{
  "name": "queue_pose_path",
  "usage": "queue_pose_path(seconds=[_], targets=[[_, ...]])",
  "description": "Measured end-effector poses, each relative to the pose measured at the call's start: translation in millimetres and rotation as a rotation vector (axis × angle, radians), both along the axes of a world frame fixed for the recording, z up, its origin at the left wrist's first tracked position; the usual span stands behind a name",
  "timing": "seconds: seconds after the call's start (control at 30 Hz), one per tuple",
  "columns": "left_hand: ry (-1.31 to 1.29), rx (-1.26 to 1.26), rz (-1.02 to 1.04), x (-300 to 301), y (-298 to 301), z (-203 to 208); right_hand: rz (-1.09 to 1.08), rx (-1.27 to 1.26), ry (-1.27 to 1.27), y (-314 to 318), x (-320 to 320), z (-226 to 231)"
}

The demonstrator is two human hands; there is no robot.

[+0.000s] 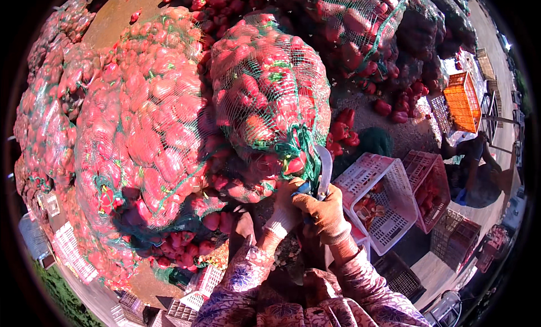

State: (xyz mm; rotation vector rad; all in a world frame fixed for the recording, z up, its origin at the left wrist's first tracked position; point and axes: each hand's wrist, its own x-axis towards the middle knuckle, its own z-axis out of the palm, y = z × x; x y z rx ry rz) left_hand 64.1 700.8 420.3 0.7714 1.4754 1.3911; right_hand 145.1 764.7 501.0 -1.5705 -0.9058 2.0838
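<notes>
The left hand [287,200], fingers bunched closed, is apparently gripping the green neck [306,149] of a mesh sack [270,79] bulging with red peppers [246,93], sitting just ahead; the right hand [326,217], fist closed, is holding a curved knife [325,169] close beside that neck. For a clean cut, the left should probably be keeping the neck taut, fingers clear of the edge.

A head-worn fisheye looks steeply down, near a mesh sack [270,90].

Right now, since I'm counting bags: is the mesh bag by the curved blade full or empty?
Full: the mesh bag bulges with red peppers.
</notes>
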Motion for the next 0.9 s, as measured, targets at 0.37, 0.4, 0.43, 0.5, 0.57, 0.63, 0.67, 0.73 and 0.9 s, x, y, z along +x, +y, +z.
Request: queue_pose_path(seconds=[0.37, 0.4, 0.43, 0.5, 0.57, 0.63, 0.67, 0.73, 0.9], targets=[[0.323, -0.307, -0.32, -18, 28, -70, -0.016, 0.041, -0.07, 43, -17, -41], [0.185, -0.281, -0.246, -12, 22, -84, -0.018, 0.034, -0.06, 42, -17, -43], [0.045, -0.246, -0.166, -5, 16, -97, -0.009, 0.027, -0.054, 39, -16, -43], [-0.133, -0.212, -0.048, 8, 4, -120, 0.005, 0.022, -0.031, 31, -14, -40], [-0.212, -0.149, 0.049, 23, -3, -136, 0.015, 0.054, -0.032, 21, -11, -40], [-0.117, -0.119, 0.051, 28, -9, -135, 0.037, 0.069, -0.064, 12, -7, -37], [-0.069, -0.105, 0.053, 29, -11, -130, 0.026, 0.096, -0.057, 7, -6, -34], [-0.013, -0.136, 0.022, 31, -20, -111, 0.012, 0.053, -0.045, -3, -3, -28], [-0.102, -0.13, 0.108, 42, -55, -86, 0.018, 0.131, -0.004, -53, 14, -15]])
